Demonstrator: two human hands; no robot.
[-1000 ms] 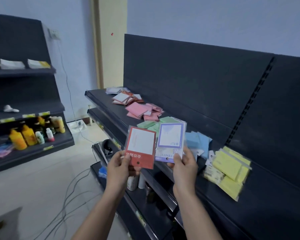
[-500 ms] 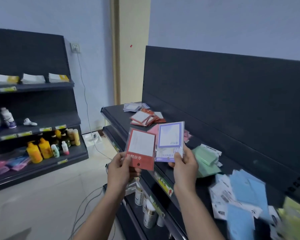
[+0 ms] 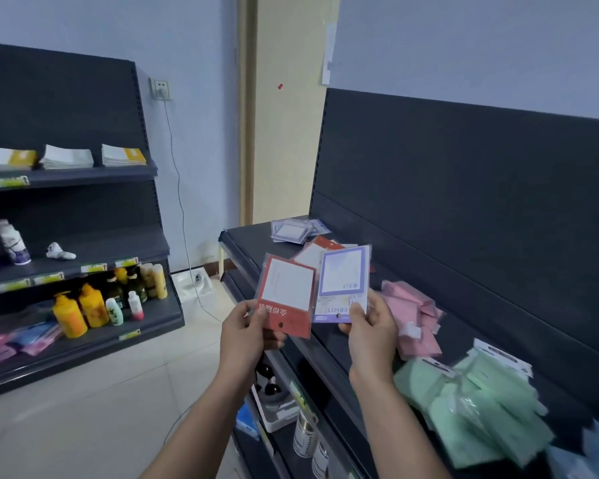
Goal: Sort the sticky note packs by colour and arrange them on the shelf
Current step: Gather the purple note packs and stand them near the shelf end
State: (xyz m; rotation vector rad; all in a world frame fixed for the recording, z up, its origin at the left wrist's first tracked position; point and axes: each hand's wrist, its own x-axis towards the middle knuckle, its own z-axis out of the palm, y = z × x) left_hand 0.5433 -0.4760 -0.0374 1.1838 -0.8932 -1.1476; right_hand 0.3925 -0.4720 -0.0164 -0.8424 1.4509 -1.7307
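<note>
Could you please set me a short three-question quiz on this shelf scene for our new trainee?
1. True or false: the left hand holds the red-bordered, plastic-wrapped sticky note pack.
2. On the dark metal shelf, which pile lies beside the pale green packs? A pink packs B purple-bordered packs C yellow packs
3. Fill in: the right hand holds a flat pack with a ___ border.
Key: 1 true; 2 A; 3 purple.

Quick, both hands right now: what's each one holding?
Left hand: grips the red pack by its lower edge.
Right hand: pinches the purple pack by its lower edge.
</note>
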